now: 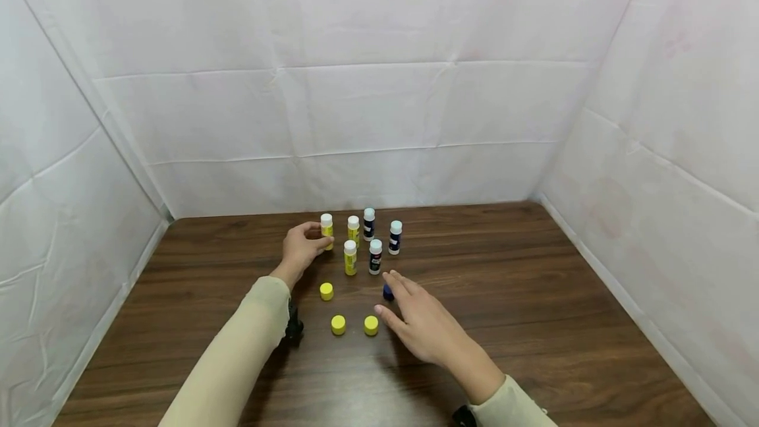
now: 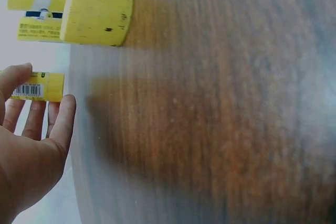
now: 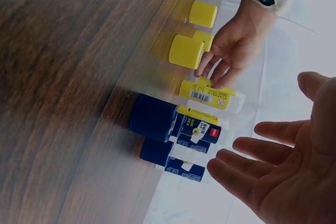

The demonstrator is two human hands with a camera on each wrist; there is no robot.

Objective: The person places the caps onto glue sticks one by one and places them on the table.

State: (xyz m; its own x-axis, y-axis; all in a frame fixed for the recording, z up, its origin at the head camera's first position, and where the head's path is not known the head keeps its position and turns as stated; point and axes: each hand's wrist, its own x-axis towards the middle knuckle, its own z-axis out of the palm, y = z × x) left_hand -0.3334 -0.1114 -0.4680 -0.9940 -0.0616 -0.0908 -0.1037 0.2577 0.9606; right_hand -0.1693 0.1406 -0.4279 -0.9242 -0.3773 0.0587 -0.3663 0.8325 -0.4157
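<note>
On my feed the left hand (image 1: 300, 249) is extended to the back left of the group, thumb on one side of a yellow stick (image 1: 327, 232) and fingers on the other, pinching it upright. The right hand (image 1: 422, 321) hangs nearer me, back of the hand up, fingers straight and slightly parted, thumb out to the side, holding nothing; the right wrist view shows it apart from the front blue cap (image 3: 153, 117) and the second blue cap (image 3: 156, 152). From the head I get only part of one blue cap past the fingertips. The left wrist view cuts the left hand at the left edge and loses the top of the held stick there, and I can't tell whether its base meets the table. A yellow cap (image 2: 97, 14) looms in that foreground, hiding the lower parts of the sticks behind it; their small print is too soft to read. Two other yellow sticks (image 1: 350, 262) and three blue sticks (image 1: 375, 259) stand close by, with three yellow caps (image 1: 338, 325) nearer me. The table (image 1: 534, 308) is dark wood grain with a pale sheen toward my side, and creased white sheets (image 1: 367, 111) enclose it at the back, left and right.
</note>
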